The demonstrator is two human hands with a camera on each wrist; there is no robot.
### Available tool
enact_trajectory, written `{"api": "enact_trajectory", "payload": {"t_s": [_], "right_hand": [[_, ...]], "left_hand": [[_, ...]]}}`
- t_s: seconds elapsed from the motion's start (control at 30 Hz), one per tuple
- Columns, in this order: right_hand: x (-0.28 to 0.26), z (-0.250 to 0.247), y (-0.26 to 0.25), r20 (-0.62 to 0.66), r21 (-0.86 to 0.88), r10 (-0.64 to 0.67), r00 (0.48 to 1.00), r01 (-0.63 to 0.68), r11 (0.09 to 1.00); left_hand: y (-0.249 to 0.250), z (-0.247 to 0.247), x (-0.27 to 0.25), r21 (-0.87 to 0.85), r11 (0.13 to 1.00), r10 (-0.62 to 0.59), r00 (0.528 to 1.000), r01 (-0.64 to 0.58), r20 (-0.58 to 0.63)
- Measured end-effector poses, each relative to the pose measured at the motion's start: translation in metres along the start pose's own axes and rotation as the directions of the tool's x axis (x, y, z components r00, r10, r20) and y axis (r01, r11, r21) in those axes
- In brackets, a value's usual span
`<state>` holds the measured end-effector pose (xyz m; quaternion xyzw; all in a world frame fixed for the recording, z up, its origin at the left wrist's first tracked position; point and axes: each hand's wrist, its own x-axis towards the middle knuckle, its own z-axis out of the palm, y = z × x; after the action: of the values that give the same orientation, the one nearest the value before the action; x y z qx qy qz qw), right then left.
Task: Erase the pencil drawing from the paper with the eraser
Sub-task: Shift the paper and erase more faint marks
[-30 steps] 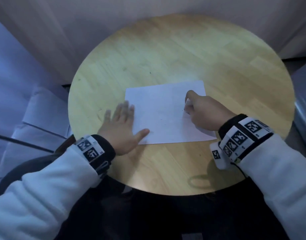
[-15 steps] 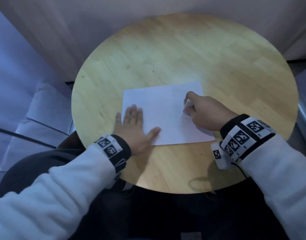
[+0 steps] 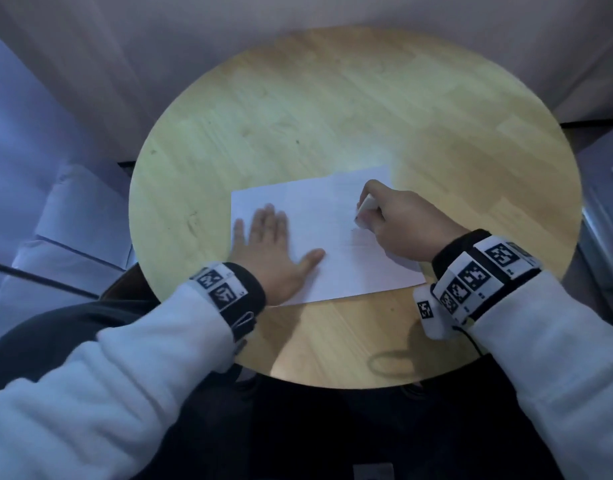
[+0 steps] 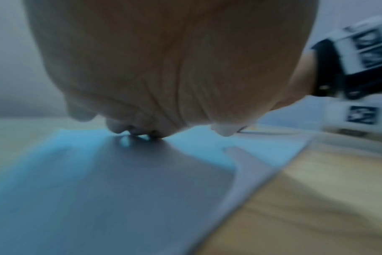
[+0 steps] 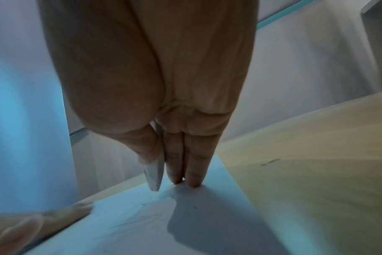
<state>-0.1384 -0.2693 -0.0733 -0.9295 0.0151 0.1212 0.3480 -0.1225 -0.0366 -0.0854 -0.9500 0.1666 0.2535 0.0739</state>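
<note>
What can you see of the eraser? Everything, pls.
The eraser is a small white block, matte and rubbery-looking, with a greyed, smudged working end. The right hand pinches it between thumb and fingers, tilted, tip down on the right part of the paper. In the right wrist view it looks thin and wedge-like. Most of it is hidden by the fingers.

The left hand (image 3: 275, 252) lies flat, palm down, fingers straight and slightly spread, thumb angled out to the right; its forearm comes in from the lower left in a white sleeve, with a black band bearing square printed markers at the wrist. The right hand (image 3: 398, 225) is curled, knuckles up, thumb and fingers (image 5: 193, 165) pinching the eraser (image 3: 365, 211), two fingertips pointing down beside it. Its forearm enters from the lower right, white-sleeved, with a marker band at the wrist. The hands are apart.
</note>
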Motion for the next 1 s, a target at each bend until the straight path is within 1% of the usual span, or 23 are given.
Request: {"api": "enact_trajectory", "payload": {"t_s": [0.03,0.07,0.13,0.2,0.23,0.27,0.3,0.33,0.4,0.43,0.5,0.53,0.57,0.6,0.63,0.67,0.73,0.77,0.83,0.87,0.9,0.97,1.0], "right_hand": [[0.001,0.0,-0.001,-0.011,0.004,0.001,1.0,-0.001,1.0],[0.002,0.0,-0.002,-0.026,0.011,-0.002,1.0,0.002,1.0],[0.004,-0.001,-0.004,-0.058,0.035,-0.003,0.998,0.005,0.999],[0.005,0.0,-0.004,-0.079,0.047,-0.006,0.997,0.01,0.999],[0.004,0.0,-0.004,-0.089,0.045,-0.013,0.996,0.018,0.999],[0.004,0.001,-0.004,-0.097,0.047,-0.018,0.995,0.022,0.999],[0.004,0.001,-0.004,-0.101,0.054,-0.017,0.995,0.023,0.998],[0.004,0.001,-0.003,-0.101,0.063,-0.014,0.995,0.021,0.998],[0.003,0.002,-0.002,-0.094,0.061,-0.01,0.995,0.016,0.998],[0.002,0.001,-0.002,-0.086,0.061,-0.004,0.996,0.01,0.998],[0.001,0.0,-0.003,-0.065,0.084,0.018,0.998,-0.012,0.996],[0.0,-0.001,-0.003,-0.058,0.091,0.022,0.998,-0.017,0.996],[-0.001,-0.001,-0.003,-0.056,0.087,0.021,0.998,-0.016,0.996],[-0.001,-0.002,-0.004,-0.057,0.078,0.02,0.998,-0.015,0.997],[-0.001,-0.002,-0.005,-0.056,0.07,0.02,0.998,-0.016,0.997],[-0.001,-0.002,-0.006,-0.054,0.067,0.022,0.998,-0.019,0.998],[0.0,-0.001,-0.008,-0.057,0.058,0.024,0.998,-0.021,0.998],[0.0,-0.001,-0.009,-0.06,0.045,0.019,0.998,-0.016,0.999],[0.001,0.001,-0.008,-0.073,0.014,0.004,0.997,-0.003,1.0],[0.001,0.002,-0.007,-0.081,-0.002,-0.001,0.997,0.0,1.0],[0.001,0.002,-0.006,-0.091,-0.026,-0.004,0.996,0.001,1.0],[0.0,0.0,-0.002,-0.115,-0.076,0.006,0.993,-0.015,0.997],[0.0,-0.001,0.0,-0.127,-0.08,0.021,0.992,-0.031,0.996]], "left_hand": [[-0.006,-0.003,-0.001,0.009,1.0,-0.018,1.0,0.019,-0.012],[-0.005,-0.006,-0.005,0.021,1.0,0.019,1.0,-0.018,-0.022],[0.018,-0.007,-0.016,0.049,0.978,0.203,0.979,-0.202,-0.034],[0.052,-0.003,-0.024,0.065,0.917,0.396,0.918,-0.394,-0.024],[0.068,-0.001,-0.025,0.058,0.884,0.465,0.885,-0.463,-0.018],[0.079,0.0,-0.023,0.046,0.861,0.508,0.861,-0.507,-0.019],[0.086,0.0,-0.019,0.027,0.851,0.524,0.851,-0.524,-0.028],[0.088,0.002,-0.014,0.01,0.856,0.516,0.856,-0.516,-0.037],[0.077,0.005,-0.004,0.005,0.903,0.429,0.902,-0.429,-0.043],[0.064,0.007,0.0,0.015,0.936,0.351,0.936,-0.35,-0.038],[0.024,0.008,0.007,0.005,0.991,0.132,0.991,-0.132,-0.019],[0.001,0.006,0.009,-0.016,1.0,0.003,1.0,-0.004,-0.007],[-0.02,0.004,0.01,-0.035,0.993,-0.111,0.994,0.111,0.007],[-0.036,0.0,0.01,-0.047,0.982,-0.183,0.983,0.183,0.014],[-0.042,-0.002,0.008,-0.056,0.978,-0.202,0.979,0.202,0.007],[-0.039,-0.003,0.006,-0.061,0.985,-0.161,0.987,0.16,-0.015],[-0.008,-0.001,-0.004,-0.046,0.997,0.06,0.997,-0.063,-0.057],[0.015,0.002,-0.012,-0.026,0.979,0.199,0.978,-0.201,-0.063],[0.057,0.01,-0.026,0.013,0.906,0.423,0.905,-0.423,-0.031],[0.069,0.015,-0.03,0.015,0.882,0.471,0.882,-0.471,-0.003],[0.073,0.02,-0.031,0.006,0.879,0.477,0.879,-0.477,0.015],[0.055,0.024,-0.025,-0.008,0.916,0.401,0.916,-0.401,0.003],[0.038,0.024,-0.019,-0.012,0.946,0.323,0.946,-0.324,-0.013]]}}
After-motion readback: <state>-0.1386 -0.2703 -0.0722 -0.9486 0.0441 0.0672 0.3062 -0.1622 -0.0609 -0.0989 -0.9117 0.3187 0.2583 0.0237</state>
